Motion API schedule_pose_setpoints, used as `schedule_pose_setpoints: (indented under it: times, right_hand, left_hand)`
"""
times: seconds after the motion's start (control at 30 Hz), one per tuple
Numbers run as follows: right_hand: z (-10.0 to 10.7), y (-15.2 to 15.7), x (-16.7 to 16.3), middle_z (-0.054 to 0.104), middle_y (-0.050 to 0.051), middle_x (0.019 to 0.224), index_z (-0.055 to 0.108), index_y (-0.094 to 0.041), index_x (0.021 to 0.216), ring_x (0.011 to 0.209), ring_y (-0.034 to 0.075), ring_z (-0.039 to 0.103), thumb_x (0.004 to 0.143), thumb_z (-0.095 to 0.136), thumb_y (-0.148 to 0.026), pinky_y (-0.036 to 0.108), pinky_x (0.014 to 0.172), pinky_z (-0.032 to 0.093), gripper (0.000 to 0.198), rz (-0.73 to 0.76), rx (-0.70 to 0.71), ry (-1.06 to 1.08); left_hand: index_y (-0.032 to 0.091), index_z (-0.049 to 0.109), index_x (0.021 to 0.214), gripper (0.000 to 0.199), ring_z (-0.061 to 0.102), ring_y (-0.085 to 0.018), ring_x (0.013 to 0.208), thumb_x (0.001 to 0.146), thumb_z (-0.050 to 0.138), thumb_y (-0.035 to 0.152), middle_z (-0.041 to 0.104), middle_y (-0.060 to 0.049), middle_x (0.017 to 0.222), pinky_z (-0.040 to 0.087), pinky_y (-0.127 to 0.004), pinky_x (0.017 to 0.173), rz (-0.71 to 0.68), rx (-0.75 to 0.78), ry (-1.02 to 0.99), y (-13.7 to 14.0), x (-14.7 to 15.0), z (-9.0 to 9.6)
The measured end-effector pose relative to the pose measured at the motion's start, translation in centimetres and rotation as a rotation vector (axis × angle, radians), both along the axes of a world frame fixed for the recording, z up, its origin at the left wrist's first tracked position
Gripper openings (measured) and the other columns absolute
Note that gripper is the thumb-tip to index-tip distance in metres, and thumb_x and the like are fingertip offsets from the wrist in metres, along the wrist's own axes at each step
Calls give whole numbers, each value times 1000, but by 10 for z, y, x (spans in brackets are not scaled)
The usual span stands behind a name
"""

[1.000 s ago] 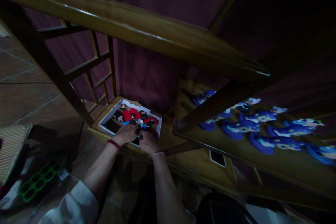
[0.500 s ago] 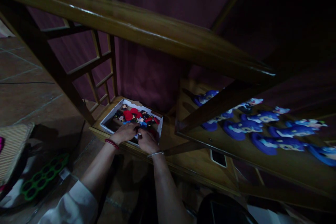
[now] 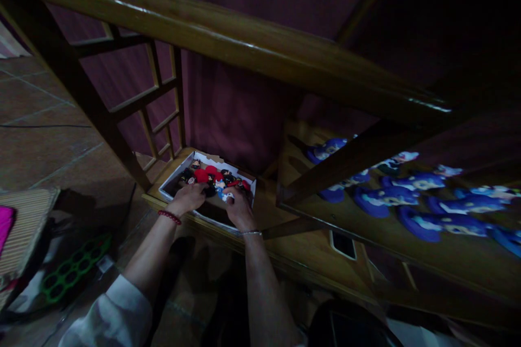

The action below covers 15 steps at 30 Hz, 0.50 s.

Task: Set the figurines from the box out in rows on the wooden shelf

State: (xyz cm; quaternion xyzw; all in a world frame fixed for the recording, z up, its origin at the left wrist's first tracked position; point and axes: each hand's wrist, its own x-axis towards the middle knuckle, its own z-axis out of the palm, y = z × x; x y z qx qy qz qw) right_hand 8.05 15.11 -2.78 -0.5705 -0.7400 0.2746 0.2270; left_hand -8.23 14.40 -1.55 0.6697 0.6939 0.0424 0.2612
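Note:
A shallow white box (image 3: 173, 180) lies on the lowest wooden shelf (image 3: 280, 252), filled with several small red, black and blue figures (image 3: 211, 178). My left hand (image 3: 189, 198), with a red bead bracelet at the wrist, rests over the figures at the box's near left. On the near right my right hand (image 3: 239, 207), wearing a thin silver bracelet, has its fingers down among the figures. The dim light hides whether either hand grips a figure.
Several blue plush figures (image 3: 419, 203) lie in a row on a slanted shelf at right. A thick wooden rail (image 3: 228, 46) crosses overhead. A phone (image 3: 344, 245) lies on the shelf. A green holed tray (image 3: 67, 274) and woven basket (image 3: 22, 227) sit on the floor at left.
Both hands have moved a little farther into the box and spread apart, the right one shifting right. The view has drifted slightly.

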Motion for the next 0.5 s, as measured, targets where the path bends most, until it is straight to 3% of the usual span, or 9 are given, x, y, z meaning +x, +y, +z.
schedule_pose_setpoints:
  times: [0.23, 0.5]
  right_hand:
    - [-8, 6, 11, 56, 4, 94, 56, -20, 92, 91, 16, 50, 71, 40, -7, 31, 85, 37, 29, -70, 35, 56]
    - [1, 3, 8, 59, 7, 98, 57, -18, 100, 99, 18, 49, 73, 45, -10, 30, 88, 35, 30, -36, -38, -136]
  left_hand:
    - [24, 50, 115, 41, 54, -22, 102, 77, 34, 21, 57, -7, 113, 41, -33, 84, 10, 5, 30, 3, -7, -5]
    - [23, 51, 114, 42, 48, -22, 109, 75, 37, 20, 54, -6, 119, 37, -34, 89, -92, -11, 68, 2, -1, -12]
